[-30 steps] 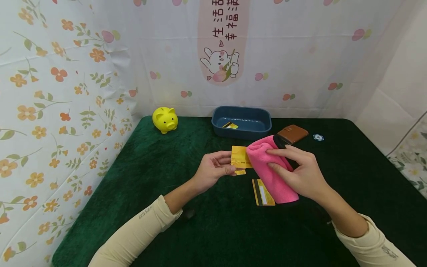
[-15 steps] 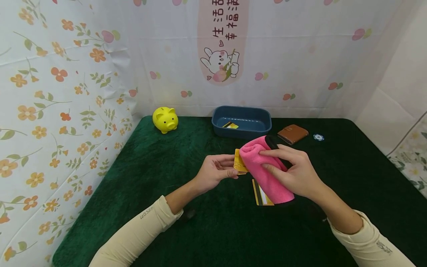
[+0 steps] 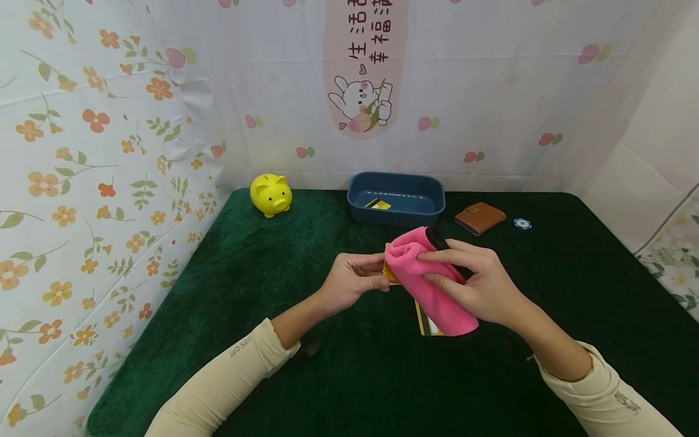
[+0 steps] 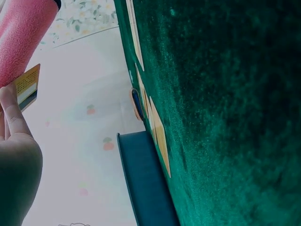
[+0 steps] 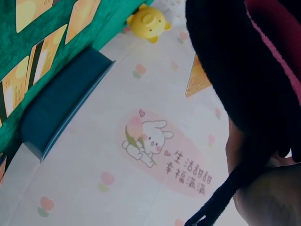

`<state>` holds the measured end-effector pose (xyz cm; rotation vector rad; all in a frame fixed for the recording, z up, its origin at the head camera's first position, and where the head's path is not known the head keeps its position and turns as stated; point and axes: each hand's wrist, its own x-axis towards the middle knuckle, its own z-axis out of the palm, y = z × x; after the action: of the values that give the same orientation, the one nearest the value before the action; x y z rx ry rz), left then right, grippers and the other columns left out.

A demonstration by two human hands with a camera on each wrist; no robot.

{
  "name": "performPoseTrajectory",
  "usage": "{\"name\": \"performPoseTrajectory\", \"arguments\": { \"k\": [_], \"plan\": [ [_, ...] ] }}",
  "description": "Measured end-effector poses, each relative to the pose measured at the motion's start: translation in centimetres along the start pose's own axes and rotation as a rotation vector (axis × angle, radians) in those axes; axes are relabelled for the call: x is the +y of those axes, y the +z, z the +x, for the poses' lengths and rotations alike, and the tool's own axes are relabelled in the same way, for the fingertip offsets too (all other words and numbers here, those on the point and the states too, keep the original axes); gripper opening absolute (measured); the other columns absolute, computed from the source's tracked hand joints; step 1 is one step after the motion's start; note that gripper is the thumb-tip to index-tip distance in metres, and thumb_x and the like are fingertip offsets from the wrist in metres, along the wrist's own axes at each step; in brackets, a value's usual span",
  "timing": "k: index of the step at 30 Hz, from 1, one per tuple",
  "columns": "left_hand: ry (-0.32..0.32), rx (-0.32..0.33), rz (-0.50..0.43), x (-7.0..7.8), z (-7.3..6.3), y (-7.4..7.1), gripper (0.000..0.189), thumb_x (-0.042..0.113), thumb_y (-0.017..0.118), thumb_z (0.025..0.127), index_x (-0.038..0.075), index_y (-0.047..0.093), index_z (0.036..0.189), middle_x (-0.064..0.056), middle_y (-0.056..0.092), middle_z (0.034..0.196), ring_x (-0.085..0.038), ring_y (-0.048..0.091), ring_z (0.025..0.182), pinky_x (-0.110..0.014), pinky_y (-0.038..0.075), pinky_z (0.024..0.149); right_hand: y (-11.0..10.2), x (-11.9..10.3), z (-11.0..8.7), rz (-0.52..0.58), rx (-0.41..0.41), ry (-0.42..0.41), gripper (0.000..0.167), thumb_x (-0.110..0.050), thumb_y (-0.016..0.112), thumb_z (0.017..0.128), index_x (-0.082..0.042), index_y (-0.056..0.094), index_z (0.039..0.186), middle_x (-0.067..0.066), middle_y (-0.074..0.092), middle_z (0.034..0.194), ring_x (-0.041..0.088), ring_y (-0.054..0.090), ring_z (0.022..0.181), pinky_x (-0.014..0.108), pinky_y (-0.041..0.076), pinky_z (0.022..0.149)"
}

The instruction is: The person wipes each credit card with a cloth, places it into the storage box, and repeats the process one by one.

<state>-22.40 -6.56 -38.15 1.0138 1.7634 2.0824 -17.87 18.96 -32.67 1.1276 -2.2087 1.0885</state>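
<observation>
My left hand (image 3: 352,280) pinches a gold bank card (image 3: 388,274) between thumb and fingers, raised over the table. In the left wrist view, the card's back (image 4: 29,87) shows a white strip and a dark stripe. My right hand (image 3: 480,285) grips a folded pink plush cloth (image 3: 434,297) with black edging. The cloth lies against the card and hides most of it in the head view. From the right wrist, the cloth's black side (image 5: 225,70) fills much of the view, and a corner of the card (image 5: 197,80) sticks out past it.
Several gold cards (image 5: 44,54) lie on the green tablecloth, one (image 3: 424,321) partly behind the cloth. At the back stand a blue bin (image 3: 395,216) with a card (image 3: 378,204) inside and a yellow piggy bank (image 3: 271,195). A brown wallet (image 3: 480,218) and poker chip (image 3: 522,223) lie right.
The right hand has moved the pink cloth left over the card, so much less of the card shows. The left hand has shifted slightly right.
</observation>
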Motion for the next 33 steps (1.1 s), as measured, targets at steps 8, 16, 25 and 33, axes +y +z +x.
{"name": "performPoseTrajectory", "arguments": {
  "k": [8, 16, 25, 33],
  "plan": [
    [0.020, 0.029, -0.045, 0.0, 0.0, -0.1, 0.053, 0.014, 0.071, 0.088, -0.016, 0.055, 0.129, -0.030, 0.062, 0.124, -0.019, 0.070, 0.102, -0.040, 0.058, 0.085, 0.1, -0.1, 0.0, 0.043, -0.019, -0.026, 0.046, 0.015, 0.078, 0.073, -0.008, 0.073, 0.112, 0.000, 0.067, 0.102, 0.009, 0.056, 0.081, 0.020, 0.050, 0.062],
    [0.051, 0.073, -0.075, 0.0, 0.2, -0.3, 0.070, 0.030, 0.073, 0.081, -0.016, 0.053, 0.130, -0.032, 0.062, 0.123, -0.016, 0.070, 0.098, -0.036, 0.058, 0.082, 0.0, -0.1, -0.2, 0.046, -0.058, -0.012, 0.046, 0.016, 0.077, 0.074, -0.010, 0.073, 0.112, 0.001, 0.067, 0.107, 0.010, 0.059, 0.086, 0.020, 0.053, 0.066],
    [0.060, 0.093, -0.050, 0.2, 0.0, -0.3, 0.054, 0.020, 0.070, 0.090, -0.016, 0.055, 0.127, -0.033, 0.062, 0.121, -0.016, 0.071, 0.094, -0.031, 0.060, 0.075, -0.6, -0.1, -0.6, 0.003, -0.103, -0.034, 0.049, 0.011, 0.080, 0.073, -0.015, 0.073, 0.114, -0.005, 0.066, 0.104, 0.007, 0.055, 0.078, 0.019, 0.049, 0.060],
    [0.047, 0.108, -0.035, 0.5, 0.0, -0.2, 0.039, 0.009, 0.064, 0.096, -0.013, 0.057, 0.128, -0.028, 0.064, 0.121, -0.018, 0.072, 0.095, -0.031, 0.060, 0.074, -1.0, 0.1, -0.8, 0.002, -0.111, -0.038, 0.050, 0.013, 0.079, 0.073, -0.013, 0.073, 0.115, -0.009, 0.062, 0.097, 0.006, 0.053, 0.076, 0.019, 0.049, 0.062]
  ]
}}
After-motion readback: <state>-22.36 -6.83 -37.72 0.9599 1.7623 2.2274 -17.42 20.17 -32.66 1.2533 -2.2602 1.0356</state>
